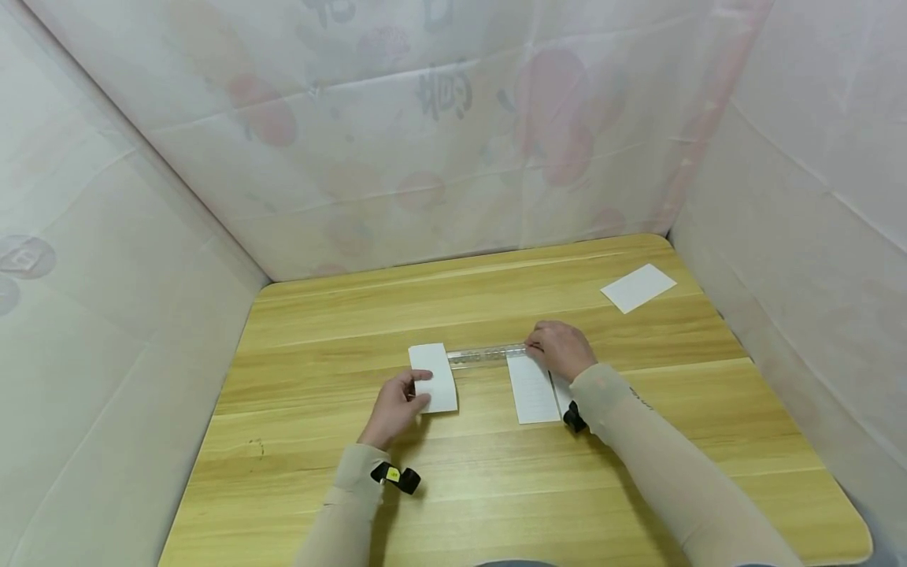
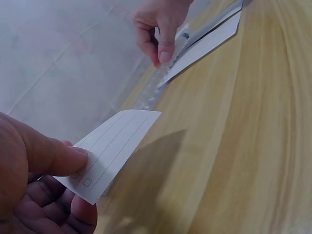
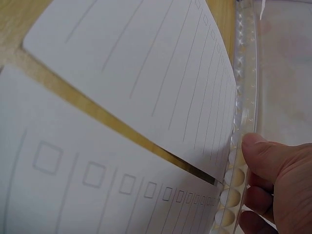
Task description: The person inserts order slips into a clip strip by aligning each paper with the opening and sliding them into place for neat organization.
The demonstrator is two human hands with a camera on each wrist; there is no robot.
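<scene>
My left hand [image 1: 393, 407] pinches a white lined card [image 1: 434, 378] between thumb and fingers. The left wrist view shows this card [image 2: 114, 146] tilted above the table, with small printed checkboxes beside the thumb. My right hand [image 1: 563, 349] pinches a clear plastic strip [image 1: 485, 356] near its right part; a row of round shapes runs along it in the right wrist view. The strip's left end reaches the held card in the head view. Two more lined cards lie side by side under my right hand, one card [image 1: 533, 390] more exposed, their upper edges at the strip.
Another white card [image 1: 638, 288] lies at the back right of the wooden table [image 1: 319, 331]. Pale printed cloth walls [image 1: 425, 157] stand behind the table and on both sides. A small black camera [image 1: 407, 479] sits at my left wrist.
</scene>
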